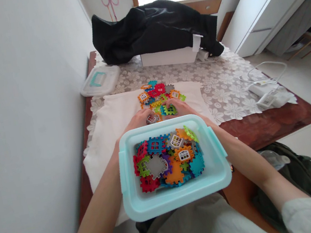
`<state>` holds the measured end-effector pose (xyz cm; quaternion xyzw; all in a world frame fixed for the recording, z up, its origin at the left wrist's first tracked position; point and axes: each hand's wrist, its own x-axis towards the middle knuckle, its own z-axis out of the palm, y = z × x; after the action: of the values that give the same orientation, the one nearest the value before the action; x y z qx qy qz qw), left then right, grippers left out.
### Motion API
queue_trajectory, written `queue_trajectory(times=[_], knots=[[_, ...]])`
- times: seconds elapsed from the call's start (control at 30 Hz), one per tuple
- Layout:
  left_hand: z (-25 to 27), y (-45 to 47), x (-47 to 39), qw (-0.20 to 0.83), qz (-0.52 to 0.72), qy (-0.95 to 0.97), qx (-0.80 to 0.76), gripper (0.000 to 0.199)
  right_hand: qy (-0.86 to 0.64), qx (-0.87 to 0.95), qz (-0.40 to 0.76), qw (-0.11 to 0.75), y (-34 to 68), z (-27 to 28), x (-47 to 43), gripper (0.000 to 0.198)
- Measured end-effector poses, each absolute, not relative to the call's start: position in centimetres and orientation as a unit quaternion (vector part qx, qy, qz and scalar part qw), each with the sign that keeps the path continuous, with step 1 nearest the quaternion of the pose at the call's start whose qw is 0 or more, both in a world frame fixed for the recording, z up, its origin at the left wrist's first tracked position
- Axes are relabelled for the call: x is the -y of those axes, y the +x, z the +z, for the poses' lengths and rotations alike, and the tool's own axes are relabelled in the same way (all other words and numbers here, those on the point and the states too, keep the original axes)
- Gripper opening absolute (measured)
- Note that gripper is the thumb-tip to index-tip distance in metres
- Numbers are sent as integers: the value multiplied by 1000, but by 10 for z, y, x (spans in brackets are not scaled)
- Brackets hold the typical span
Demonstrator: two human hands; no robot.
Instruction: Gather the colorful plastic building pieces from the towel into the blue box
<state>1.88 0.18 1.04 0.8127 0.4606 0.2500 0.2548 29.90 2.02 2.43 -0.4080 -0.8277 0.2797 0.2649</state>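
Head view: the left hand (143, 117) is gripping a grey plastic window tile (152, 119). The right hand (180, 106) is holding a green toothed plastic tile (170, 110).

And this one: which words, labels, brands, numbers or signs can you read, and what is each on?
No readable text anywhere in view.
White tag by the black cover: too small and blurred to show any lettering.
White item at the table's right: any marking is too blurred to read.
Interlocking plastic tiles and aqua tub: no legible letters or numbers.
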Motion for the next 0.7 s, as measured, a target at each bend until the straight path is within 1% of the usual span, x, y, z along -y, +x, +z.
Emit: queue_trajectory(times=[0.13, 0.2, 0.3, 0.4, 0.5, 0.6, 0.67, 0.7], knots=[[15, 12, 3, 249, 240, 818, -459, 18, -401, 840, 271, 246, 301, 15, -21, 38], [19, 10, 5, 247, 234, 818, -464, 18, -392, 846, 268, 242, 301, 14, -21, 37], [27, 8, 9, 245, 242, 802, -487, 20, -393, 830, 283, 277, 301, 11, -25, 28], [36, 6, 10, 265, 290, 756, -524, 34, -409, 789, 312, 336, 300, 7, -33, 33], [46, 4, 8, 339, 393, 675, -524, 42, -386, 701, 416, 432, 300, 6, -41, 44], [57, 1, 10, 466, 522, 552, -454, 46, -326, 575, 540, 521, 302, 17, -41, 58], [66, -1, 15, 537, 571, 485, -388, 48, -286, 525, 585, 548, 307, 30, -36, 62], [71, -3, 19, 564, 579, 470, -356, 51, -267, 518, 601, 546, 310, 37, -33, 62]])
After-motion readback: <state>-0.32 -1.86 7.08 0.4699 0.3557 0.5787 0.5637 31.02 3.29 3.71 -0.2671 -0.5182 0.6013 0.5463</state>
